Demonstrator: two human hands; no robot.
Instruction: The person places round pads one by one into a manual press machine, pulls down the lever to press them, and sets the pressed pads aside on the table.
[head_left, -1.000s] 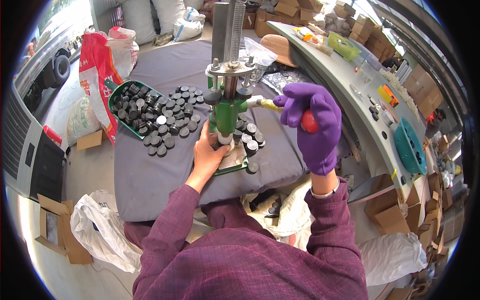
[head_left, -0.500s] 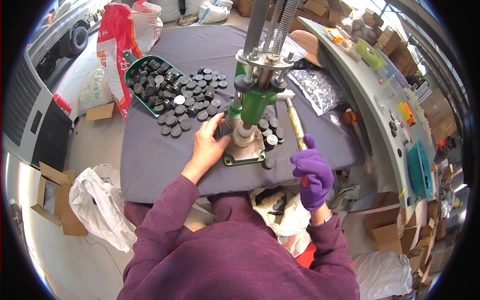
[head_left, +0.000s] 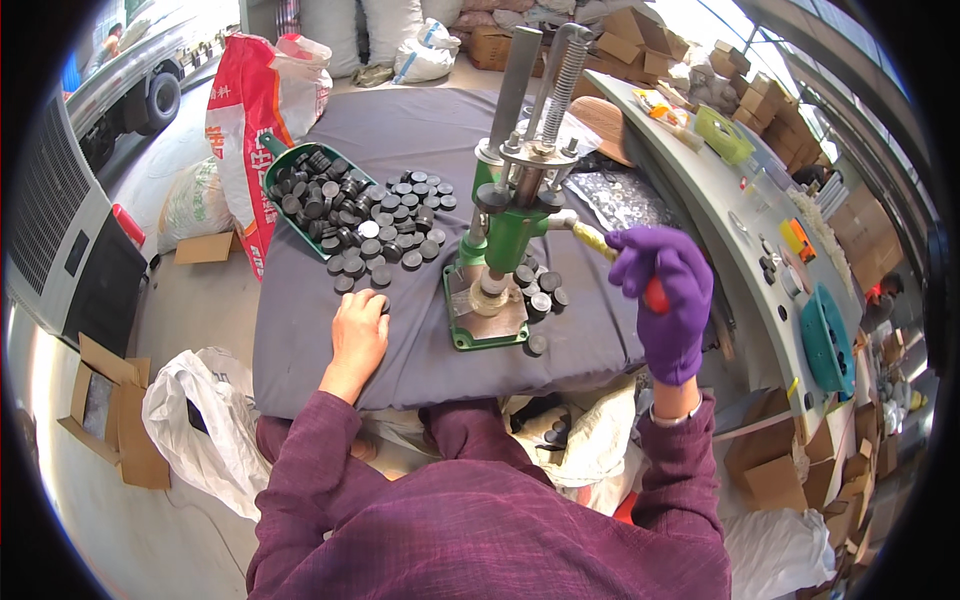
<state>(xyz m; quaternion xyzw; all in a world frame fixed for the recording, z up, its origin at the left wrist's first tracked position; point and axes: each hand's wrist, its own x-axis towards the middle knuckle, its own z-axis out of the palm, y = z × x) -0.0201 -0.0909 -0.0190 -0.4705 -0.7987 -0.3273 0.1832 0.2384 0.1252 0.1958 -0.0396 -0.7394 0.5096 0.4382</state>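
My left hand point(head_left: 360, 335) rests low over the cloth, just in front of the loose black round caps point(head_left: 403, 222). Its fingers are curled, and the dark edge of one cap point(head_left: 386, 304) shows at the fingertips. In a purple glove, my right hand point(head_left: 675, 300) is wrapped round the lever point(head_left: 594, 240) of a green hand press point(head_left: 512, 238); a red knob point(head_left: 656, 296) shows between the fingers. A round piece sits in the ring-shaped holder point(head_left: 490, 294) on the press base, under the ram. More caps point(head_left: 541, 302) lie right of the base.
A green scoop point(head_left: 277, 145) heaped with black caps lies at the back left. Behind the press are a clear bag of small parts point(head_left: 620, 200) and a brown hat point(head_left: 602, 125). A long side table point(head_left: 745, 190) runs along the right, carrying a teal basket point(head_left: 826, 345).
My left hand has left the press base and moved left to the loose caps, where it has taken one. My right hand has swung the lever up and to the right.
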